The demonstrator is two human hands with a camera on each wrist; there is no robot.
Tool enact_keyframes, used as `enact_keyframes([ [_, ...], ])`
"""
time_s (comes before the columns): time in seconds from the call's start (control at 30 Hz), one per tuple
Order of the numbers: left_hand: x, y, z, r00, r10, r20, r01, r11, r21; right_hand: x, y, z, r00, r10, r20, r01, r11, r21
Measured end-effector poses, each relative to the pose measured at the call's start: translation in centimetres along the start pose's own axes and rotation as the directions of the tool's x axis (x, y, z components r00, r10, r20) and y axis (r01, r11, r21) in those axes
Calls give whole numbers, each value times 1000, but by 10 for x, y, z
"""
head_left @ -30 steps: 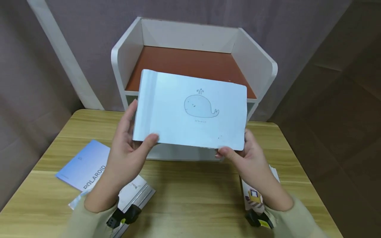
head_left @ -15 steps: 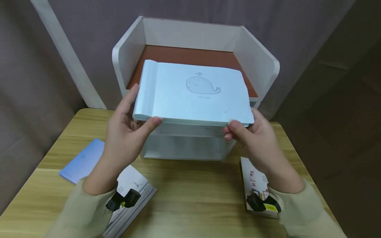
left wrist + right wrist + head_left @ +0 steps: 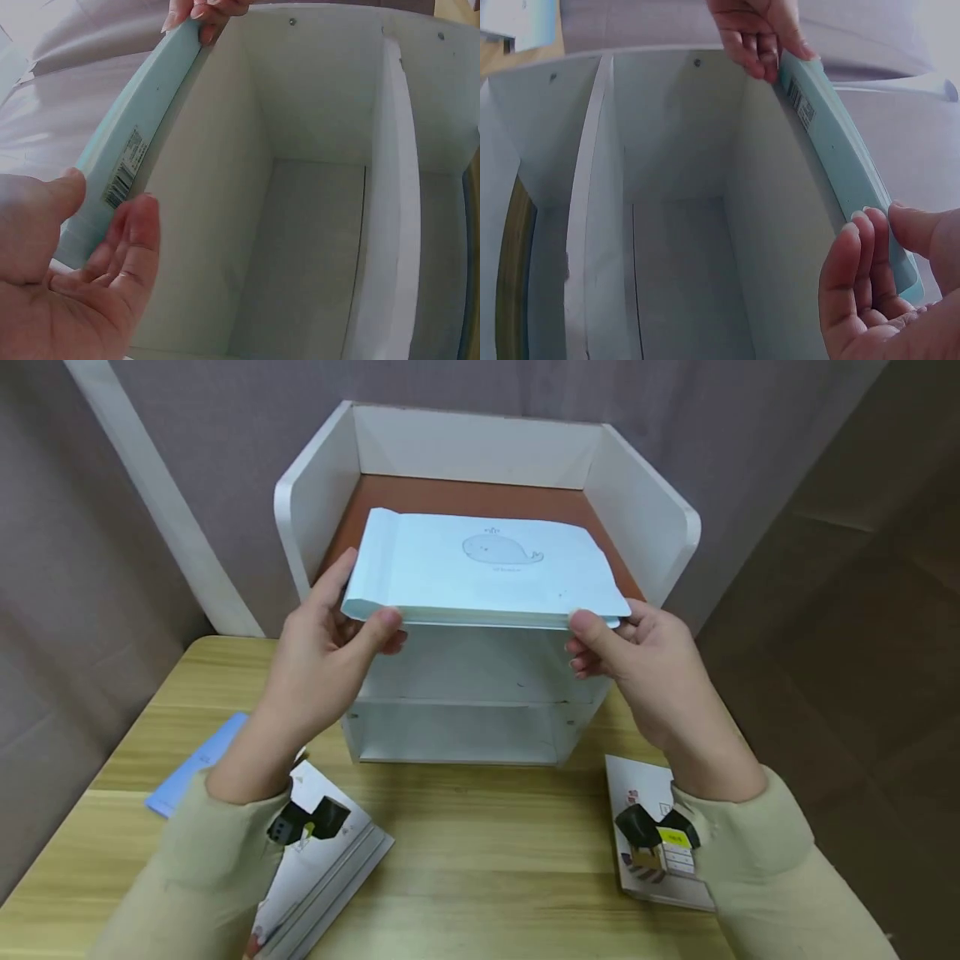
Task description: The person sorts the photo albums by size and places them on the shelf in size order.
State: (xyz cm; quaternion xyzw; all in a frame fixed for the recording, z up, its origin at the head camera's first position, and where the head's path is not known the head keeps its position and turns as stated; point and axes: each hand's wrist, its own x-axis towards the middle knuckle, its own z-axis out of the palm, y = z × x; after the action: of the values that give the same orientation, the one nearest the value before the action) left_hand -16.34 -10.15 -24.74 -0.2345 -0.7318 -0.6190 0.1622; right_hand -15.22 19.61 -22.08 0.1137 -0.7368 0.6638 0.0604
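Left hand: its thumb (image 3: 384,620) lies on top and its fingers are bent beneath, pinching the left end of the book; the left hand (image 3: 318,647) is only narrowly parted.
Right hand: likewise, the right hand (image 3: 648,656) pinches the near right corner, thumb above and fingers below.
Book: the book (image 3: 480,581), a whale drawn on its white cover, lies between the hands, its barcode (image 3: 126,174) edge toward the person.
Shelf: the white shelf (image 3: 645,502) stands behind; the book hides the front of its brown top board (image 3: 465,493), side walls rising left and right. Whether they touch is unclear.
Tabletop left: on the tabletop (image 3: 480,860), a blue booklet (image 3: 198,764) and stacked books (image 3: 337,852), partly covered by the left sleeve (image 3: 187,877).
Tabletop right: an illustrated book (image 3: 641,777), partly under the right sleeve (image 3: 765,860).
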Motion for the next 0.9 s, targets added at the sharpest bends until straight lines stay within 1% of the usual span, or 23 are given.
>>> enact_keyframes([
  [0.1,3,1,-1,999,-29,17,29,999,18,2,0,2,999,5,-51,-9,996,-89],
  [0.2,6,1,-1,998,-60,16,60,998,-4,3,0,3,995,-13,-99,-6,981,-195],
  [0.3,8,1,0,996,-84,1,84,996,-19,3,2,3,989,-67,-132,24,952,-306],
  [0.33,8,2,1,996,-91,-5,91,996,-15,3,2,3,986,-84,-141,33,942,-333],
  [0.4,8,10,3,994,-110,-22,110,994,8,3,3,2,980,-119,-159,49,921,-386],
  [0.43,9,9,3,993,-116,-31,116,993,17,3,4,2,976,-135,-171,55,911,-410],
  [0.57,9,7,6,986,-141,-84,146,988,58,1,4,5,958,-183,-219,59,877,-476],
  [0.63,10,-1,7,984,-137,-117,145,987,67,-1,-1,11,949,-204,-240,60,866,-497],
  [0.77,8,1,9,978,-121,-172,135,988,75,-7,-16,22,934,-236,-268,69,856,-512],
  [0.9,9,3,10,976,-111,-188,125,990,67,-8,-19,24,929,-245,-279,75,860,-505],
])
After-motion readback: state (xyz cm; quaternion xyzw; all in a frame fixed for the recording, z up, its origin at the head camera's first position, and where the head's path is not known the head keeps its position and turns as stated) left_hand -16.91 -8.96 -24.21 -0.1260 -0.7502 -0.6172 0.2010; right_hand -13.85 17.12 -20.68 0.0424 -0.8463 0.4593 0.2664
